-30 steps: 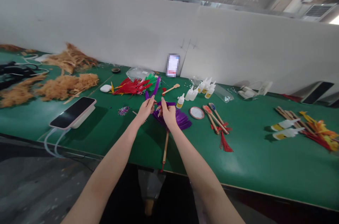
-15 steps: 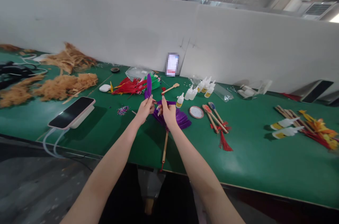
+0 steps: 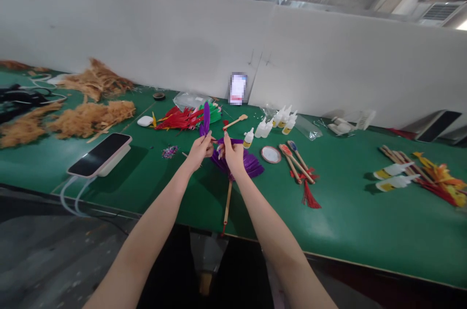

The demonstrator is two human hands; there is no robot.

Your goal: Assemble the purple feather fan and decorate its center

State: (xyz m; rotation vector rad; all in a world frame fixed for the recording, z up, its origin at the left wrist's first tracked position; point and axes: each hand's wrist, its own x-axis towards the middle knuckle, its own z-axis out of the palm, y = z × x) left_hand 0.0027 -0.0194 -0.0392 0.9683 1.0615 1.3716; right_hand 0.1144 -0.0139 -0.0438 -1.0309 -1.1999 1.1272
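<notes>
Purple feathers (image 3: 206, 117) stand up out of my left hand (image 3: 201, 149), whose thumb and fingers are closed on them. My right hand (image 3: 232, 151) is close beside it, thumb and fingers pinched together; what lies in that pinch is too small and partly covered to make out. Beneath both hands a purple feather fan (image 3: 252, 165) lies spread on the table. Its wooden handle (image 3: 228, 202) points towards me and ends in a red cord. My right hand and wrist hide part of the fan.
Glue bottles (image 3: 263, 128) and a small round dish (image 3: 270, 154) stand right of the fan. Wooden-handled pieces with red tassels (image 3: 297, 163) lie farther right. Red feathers (image 3: 178, 118), colourful bits (image 3: 170, 152) and a phone (image 3: 100, 154) are on the left. A white partition (image 3: 146, 36) closes the back.
My hands stay over the fan and keep almost the same pose. The purple feathers in my left hand look slightly more spread apart.
</notes>
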